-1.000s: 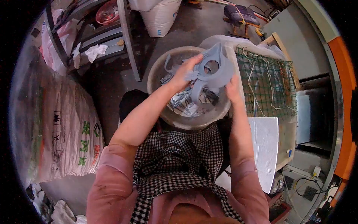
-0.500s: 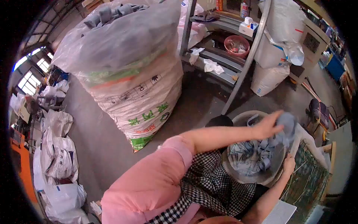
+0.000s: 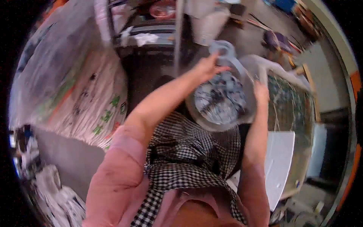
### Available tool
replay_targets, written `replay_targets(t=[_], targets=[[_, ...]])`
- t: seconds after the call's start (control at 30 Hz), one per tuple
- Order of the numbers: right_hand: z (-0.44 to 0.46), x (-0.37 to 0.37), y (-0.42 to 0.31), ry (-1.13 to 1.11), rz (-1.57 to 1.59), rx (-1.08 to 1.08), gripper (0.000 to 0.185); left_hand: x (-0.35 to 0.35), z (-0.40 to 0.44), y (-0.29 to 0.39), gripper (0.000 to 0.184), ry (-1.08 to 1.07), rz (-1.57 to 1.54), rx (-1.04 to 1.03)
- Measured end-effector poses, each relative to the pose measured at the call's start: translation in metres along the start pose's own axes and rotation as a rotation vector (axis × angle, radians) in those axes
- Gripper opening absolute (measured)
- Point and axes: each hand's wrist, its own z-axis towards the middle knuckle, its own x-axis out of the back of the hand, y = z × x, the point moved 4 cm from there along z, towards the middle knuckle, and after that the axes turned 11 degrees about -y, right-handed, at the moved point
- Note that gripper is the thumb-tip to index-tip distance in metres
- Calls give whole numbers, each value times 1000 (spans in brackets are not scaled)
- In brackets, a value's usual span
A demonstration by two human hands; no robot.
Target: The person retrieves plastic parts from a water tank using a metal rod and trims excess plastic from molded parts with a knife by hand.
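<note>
My left hand (image 3: 208, 69) is closed on a bluish-grey plastic piece (image 3: 222, 48) with a round, ring-like end, above the far side of a grey tub (image 3: 217, 126). Motion blurs the piece and my fingertips. Inside the tub lies a pile of similar grey pieces (image 3: 219, 98). At the tub's right rim, my right hand (image 3: 261, 92) has its fingers curled, close beside a white-wrapped edge (image 3: 262, 73). What those fingers hold is too blurred to make out. The tub sits just beyond my checked apron (image 3: 189, 151).
A large woven sack (image 3: 90, 102) with a plastic liner stands at left. Behind the tub is a metal step frame (image 3: 151, 36) holding crumpled tissue and a pink bowl (image 3: 163, 9). On the right are a wood-framed, netted surface (image 3: 291, 102) and a white board (image 3: 280, 162).
The head view has turned, shifting the scene left and up. My left hand and the grey piece are now over the tub's far side; my right hand stays by the right rim.
</note>
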Motion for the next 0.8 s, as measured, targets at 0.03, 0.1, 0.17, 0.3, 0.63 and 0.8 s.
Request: replay_targets(t=[0.03, 0.1, 0.17, 0.3, 0.63, 0.8], targets=[[8, -5, 7, 43, 22, -26, 39, 7, 5, 5, 48, 1, -22, 17], [13, -5, 14, -77, 118, -63, 49, -4, -4, 17, 51, 12, -4, -8], [18, 3, 9, -102, 130, 35, 48, -20, -18, 51, 51, 4, 82, -106], [0, -6, 9, 113, 8, 184, 39, -55, -103, 169, 45, -65, 410, -507], [27, -47, 13, 101, -121, 411, 33, -62, -417, 585, 56, 562, 941, -1425], [13, 1, -1, 145, 289, 61, 45, -86, -264, 462, 53, 426, 930, -855]])
